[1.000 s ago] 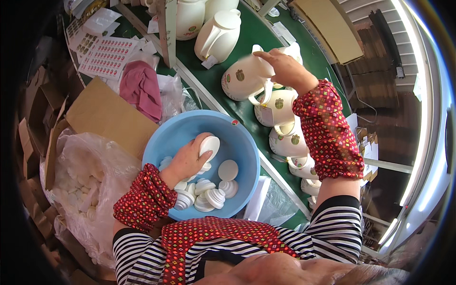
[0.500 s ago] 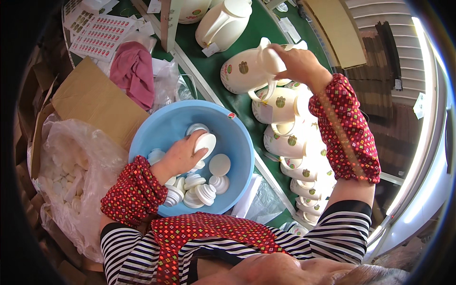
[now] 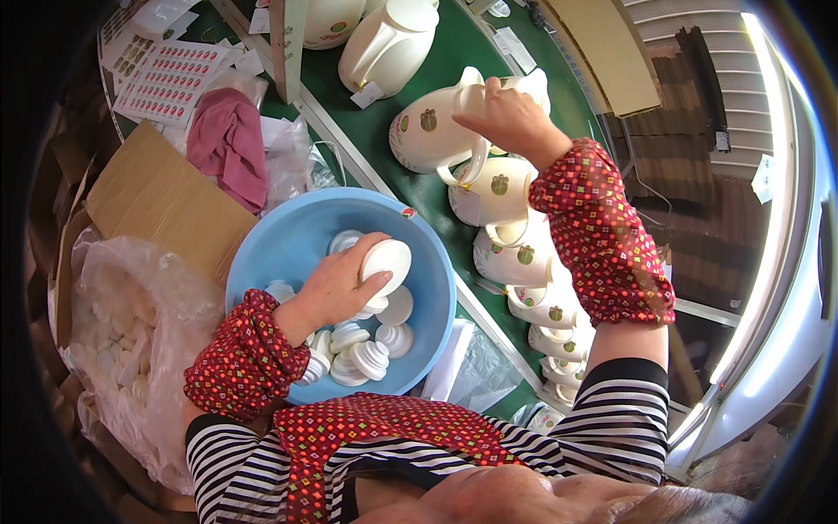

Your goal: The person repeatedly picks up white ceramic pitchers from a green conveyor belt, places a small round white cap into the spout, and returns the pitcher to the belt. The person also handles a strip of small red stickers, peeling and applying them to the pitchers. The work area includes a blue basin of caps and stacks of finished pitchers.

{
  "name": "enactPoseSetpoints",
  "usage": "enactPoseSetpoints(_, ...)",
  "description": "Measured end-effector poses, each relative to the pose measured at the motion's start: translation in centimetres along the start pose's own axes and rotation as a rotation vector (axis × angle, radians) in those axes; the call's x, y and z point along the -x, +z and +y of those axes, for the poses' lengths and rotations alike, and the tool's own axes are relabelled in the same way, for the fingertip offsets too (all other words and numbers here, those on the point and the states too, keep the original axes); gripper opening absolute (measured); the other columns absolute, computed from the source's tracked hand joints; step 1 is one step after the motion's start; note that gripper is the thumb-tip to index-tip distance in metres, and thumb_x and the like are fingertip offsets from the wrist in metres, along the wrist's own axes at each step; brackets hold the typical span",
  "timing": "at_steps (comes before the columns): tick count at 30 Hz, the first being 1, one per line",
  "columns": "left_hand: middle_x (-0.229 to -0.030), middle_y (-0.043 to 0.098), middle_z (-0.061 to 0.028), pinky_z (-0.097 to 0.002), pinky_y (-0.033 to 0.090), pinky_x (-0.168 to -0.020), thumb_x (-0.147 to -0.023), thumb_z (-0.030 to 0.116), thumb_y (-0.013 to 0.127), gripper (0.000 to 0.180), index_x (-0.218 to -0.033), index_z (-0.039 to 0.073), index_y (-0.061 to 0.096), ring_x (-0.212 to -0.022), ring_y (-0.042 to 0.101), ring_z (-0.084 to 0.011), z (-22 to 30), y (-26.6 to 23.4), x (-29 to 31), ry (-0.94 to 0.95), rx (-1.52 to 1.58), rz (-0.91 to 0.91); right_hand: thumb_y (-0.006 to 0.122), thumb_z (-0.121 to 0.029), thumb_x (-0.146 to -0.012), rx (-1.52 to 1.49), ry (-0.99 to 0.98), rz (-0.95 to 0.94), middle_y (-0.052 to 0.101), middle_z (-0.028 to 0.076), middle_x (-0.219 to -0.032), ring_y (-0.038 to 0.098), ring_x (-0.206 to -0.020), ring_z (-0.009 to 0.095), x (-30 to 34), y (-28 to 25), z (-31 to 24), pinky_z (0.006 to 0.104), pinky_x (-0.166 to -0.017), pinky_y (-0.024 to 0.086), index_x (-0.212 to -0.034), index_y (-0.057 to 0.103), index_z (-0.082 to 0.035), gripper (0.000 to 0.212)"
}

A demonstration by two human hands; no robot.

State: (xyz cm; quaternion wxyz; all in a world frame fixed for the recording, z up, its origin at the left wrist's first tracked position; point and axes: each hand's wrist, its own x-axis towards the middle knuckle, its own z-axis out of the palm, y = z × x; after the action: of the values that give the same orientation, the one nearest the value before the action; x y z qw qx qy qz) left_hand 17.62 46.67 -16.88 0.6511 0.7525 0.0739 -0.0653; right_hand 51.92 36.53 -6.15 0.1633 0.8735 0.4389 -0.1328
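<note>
Over a blue plastic basin (image 3: 237, 288), my left hand (image 3: 332, 284) is closed on a white round lid (image 3: 388, 262), its flat face turned up. More white stepped lids (image 3: 349, 365) lie loose in the basin below that hand. My right hand (image 3: 515, 122) reaches out to the far right, its fingers curled about the mouth of a cream jug (image 3: 419, 135) with a leaf-like print. Whether a lid sits under that palm is hidden. Behind this jug stands another one, partly covered by my right hand.
A row of cream jugs (image 3: 497, 192) runs toward me along the green bench (image 3: 406, 188). On the left are an open carton (image 3: 175, 183) and a clear bag (image 3: 113, 279) of white pieces. A pink cloth (image 3: 229, 144), sticker sheets (image 3: 170, 80) and a metal post (image 3: 286, 48) stand beyond.
My left hand has raised the lid a little, tilting it more toward view. My right hand has shifted slightly left relative to the jug's mouth. The whole view has drifted a little.
</note>
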Motion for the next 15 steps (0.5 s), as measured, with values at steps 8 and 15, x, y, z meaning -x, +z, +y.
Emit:
enactPoseSetpoints(8, -0.120, 0.072, -0.0236, -0.0451, 0.053, -0.098, -0.099, 0.041, 0.067, 0.057, -0.139, 0.001, 0.054, -0.112, 0.070, -0.0403, 2.4, 1.4, -3.3, 0.037, 0.175, 0.161, 0.055, -0.068, -0.098, 0.032, 0.154, 0.099, 0.068, 0.026, -0.118, 0.073, -0.102, 0.040, 2.3, -0.3, -2.7, 0.0470, -0.082, 0.059, -0.138, 0.054, 0.009, 0.086)
enactPoseSetpoints(15, -0.113, 0.074, -0.0230, -0.0439, 0.055, -0.091, -0.102, 0.042, 0.060, 0.050, -0.130, 0.001, 0.063, -0.105, 0.072, -0.0399, 4.1, 1.3, -6.8, 0.001, 0.227, 0.226, 0.088, -0.028, -0.079, -0.525, -0.536, 0.076, 0.059, 0.023, -0.136, 0.065, -0.118, 0.042, 13.3, -2.2, -5.5, 0.0460, -0.100, 0.055, -0.157, 0.043, -0.010, 0.091)
